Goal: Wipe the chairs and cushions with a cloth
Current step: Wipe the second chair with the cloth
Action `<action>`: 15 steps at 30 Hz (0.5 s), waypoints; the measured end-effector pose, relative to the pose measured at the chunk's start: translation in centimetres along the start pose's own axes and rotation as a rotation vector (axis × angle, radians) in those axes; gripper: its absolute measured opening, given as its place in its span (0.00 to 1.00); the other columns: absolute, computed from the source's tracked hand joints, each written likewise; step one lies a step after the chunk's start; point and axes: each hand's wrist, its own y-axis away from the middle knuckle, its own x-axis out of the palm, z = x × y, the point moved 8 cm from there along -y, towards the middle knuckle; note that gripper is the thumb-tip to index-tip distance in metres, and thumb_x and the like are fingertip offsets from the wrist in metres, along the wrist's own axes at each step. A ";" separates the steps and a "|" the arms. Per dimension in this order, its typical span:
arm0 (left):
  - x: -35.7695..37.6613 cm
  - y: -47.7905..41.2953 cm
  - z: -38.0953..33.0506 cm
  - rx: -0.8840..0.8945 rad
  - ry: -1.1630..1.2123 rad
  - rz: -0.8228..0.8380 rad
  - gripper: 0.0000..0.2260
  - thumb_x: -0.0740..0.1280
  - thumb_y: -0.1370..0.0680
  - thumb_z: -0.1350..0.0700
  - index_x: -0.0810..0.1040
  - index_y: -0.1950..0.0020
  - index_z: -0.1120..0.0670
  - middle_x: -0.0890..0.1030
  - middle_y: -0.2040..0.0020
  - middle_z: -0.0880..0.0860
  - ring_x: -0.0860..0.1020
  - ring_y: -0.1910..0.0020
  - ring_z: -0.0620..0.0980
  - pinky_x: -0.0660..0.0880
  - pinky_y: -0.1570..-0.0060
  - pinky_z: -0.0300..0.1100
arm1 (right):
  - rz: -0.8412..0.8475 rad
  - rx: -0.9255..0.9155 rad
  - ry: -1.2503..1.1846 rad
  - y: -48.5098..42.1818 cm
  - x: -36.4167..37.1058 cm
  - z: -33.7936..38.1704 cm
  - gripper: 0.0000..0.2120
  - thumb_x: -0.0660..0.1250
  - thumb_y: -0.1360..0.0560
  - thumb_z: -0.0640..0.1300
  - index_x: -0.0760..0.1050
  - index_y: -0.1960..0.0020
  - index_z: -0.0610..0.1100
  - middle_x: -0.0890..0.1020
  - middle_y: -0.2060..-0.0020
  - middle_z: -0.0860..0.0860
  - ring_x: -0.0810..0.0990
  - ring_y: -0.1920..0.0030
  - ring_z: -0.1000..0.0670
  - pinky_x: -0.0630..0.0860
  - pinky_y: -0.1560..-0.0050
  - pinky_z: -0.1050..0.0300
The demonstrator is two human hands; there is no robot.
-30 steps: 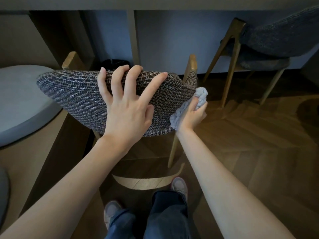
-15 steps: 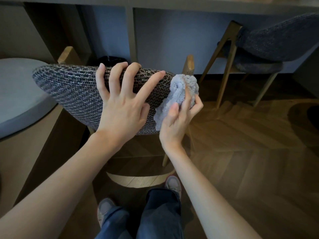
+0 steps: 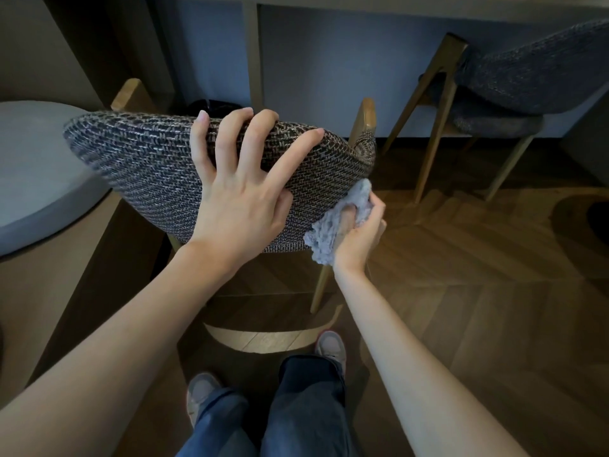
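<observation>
1. The cloth (image 3: 329,234) has dropped. Half a second ago it sat high, by the top right corner of the chair back (image 3: 138,159). Now it is pressed against that back's lower right edge, near the wooden leg.
2. My right hand (image 3: 361,239) grips the cloth as a bunched wad, with the fingers curled round it.
3. My left hand (image 3: 240,199) has not shifted. The fingers are spread and mostly straight, flat on the woven fabric, with the tips at the top rim. It is steadying the chair rather than clasping it.
4. A second ago the cloth was at this same low spot, so I judge this to be an up-and-down rub along the right edge, with one stroke just finished.
5. I reckon much of the task is left. The second chair (image 3: 527,77) at far right and the grey cushion (image 3: 33,176) at left have no hand on them.
</observation>
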 end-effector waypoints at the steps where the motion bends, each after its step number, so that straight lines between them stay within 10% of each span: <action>1: 0.0 0.0 0.0 0.000 0.006 0.018 0.26 0.57 0.24 0.56 0.62 0.26 0.45 0.69 0.32 0.61 0.57 0.31 0.60 0.44 0.30 0.60 | -0.028 -0.068 -0.002 0.3 -0.3 1.5 0.16 0.61 0.21 0.38 0.69 0.33 0.43 0.68 0.45 0.46 0.73 0.47 0.61 0.66 0.57 0.77; 7: -1.6 0.3 1.8 0.134 0.006 0.072 0.25 0.57 0.21 0.55 0.60 0.24 0.46 0.68 0.30 0.57 0.65 0.30 0.58 0.53 0.29 0.57 | -0.081 -0.521 -0.119 3.9 0.3 10.1 0.17 0.63 0.26 0.34 0.70 0.38 0.44 0.69 0.44 0.45 0.71 0.46 0.68 0.67 0.49 0.77; 15: -2.9 1.7 5.4 0.118 0.029 0.119 0.26 0.59 0.19 0.58 0.56 0.23 0.47 0.67 0.29 0.60 0.64 0.29 0.60 0.52 0.28 0.56 | 0.087 -0.177 0.115 5.7 2.2 1.7 0.18 0.61 0.25 0.31 0.64 0.37 0.38 0.65 0.40 0.38 0.68 0.56 0.66 0.65 0.60 0.80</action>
